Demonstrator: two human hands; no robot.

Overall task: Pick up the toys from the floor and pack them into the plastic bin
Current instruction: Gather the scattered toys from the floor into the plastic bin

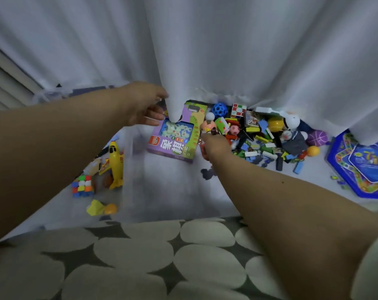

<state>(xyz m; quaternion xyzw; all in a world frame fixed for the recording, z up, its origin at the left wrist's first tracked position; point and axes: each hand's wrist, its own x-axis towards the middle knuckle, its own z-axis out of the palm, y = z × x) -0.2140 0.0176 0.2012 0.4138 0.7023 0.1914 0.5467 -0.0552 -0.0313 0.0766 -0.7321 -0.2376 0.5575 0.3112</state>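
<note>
A clear plastic bin (173, 191) sits between the two forearms, its translucent walls hard to trace. Whether the purple toy box (176, 135) lies inside the bin or leans on its far rim cannot be told; it sits between the hands, tilted, with a fold of the white curtain (205, 50) hanging onto its top.

The left hand (144, 105) reaches to the curtain's edge just beside the box's upper left corner, fingers loosely bent; whether it holds the cloth or the box cannot be told. The right hand (216, 144) is at the box's right edge, fingers curled round a small figure toy (214, 132), its exact shape unclear.

Beyond and to the right of the right hand lies a heap of building bricks (263, 148), with a blue holed ball (219, 109), a puzzle cube (238, 110), a yellow ball (275, 124) and a plush toy (292, 126). Farther right lies a blue board game (361, 165).

Under the left forearm lie a yellow toy plane (115, 163), a colourful cube (83, 186) and an orange ball (110, 208).
</note>
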